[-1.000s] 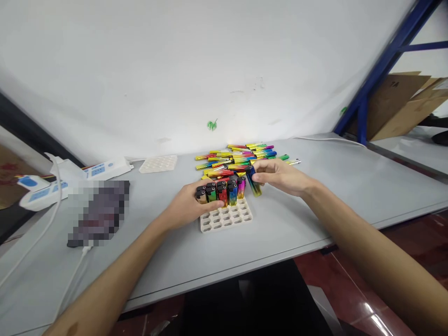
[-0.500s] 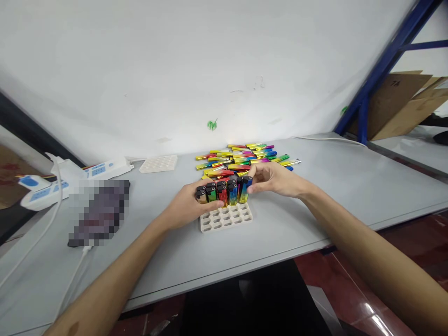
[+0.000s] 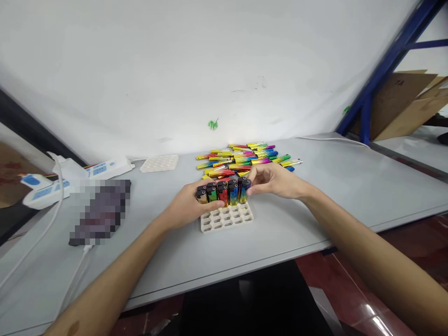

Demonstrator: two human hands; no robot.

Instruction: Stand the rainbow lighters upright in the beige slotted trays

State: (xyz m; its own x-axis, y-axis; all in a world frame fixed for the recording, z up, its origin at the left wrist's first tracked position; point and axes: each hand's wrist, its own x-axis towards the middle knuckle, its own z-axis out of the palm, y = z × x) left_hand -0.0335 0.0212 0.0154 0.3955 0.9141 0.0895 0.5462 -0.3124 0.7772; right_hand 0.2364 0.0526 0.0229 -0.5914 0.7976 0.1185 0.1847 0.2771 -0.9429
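Several shiny lighters [image 3: 223, 193] with black tops stand upright in two rows at the back of a white tray [image 3: 227, 228] full of holes. My left hand [image 3: 187, 205] wraps the left end of these rows, its thumb across the front of the lighters and its fingers hidden behind. At the right end, my right hand [image 3: 271, 181] pinches a blue-and-yellow lighter [image 3: 243, 193] between thumb and fingers. That lighter stands at the tray's back right corner; its lower end is hard to make out. The tray's front holes hold nothing.
Behind my hands lies a loose pile of colourful metallic lighters [image 3: 241, 158]. A second white tray [image 3: 160, 163] rests by the wall. On the left are a power strip [image 3: 101, 169], a blurred dark device [image 3: 103, 212] and white cables [image 3: 75, 275]. A blue frame post [image 3: 365, 119] rises at the right.
The blue-and-yellow lighter in my right hand has straightened and now lines up closely with the one behind it. My left hand keeps its place on the rows.
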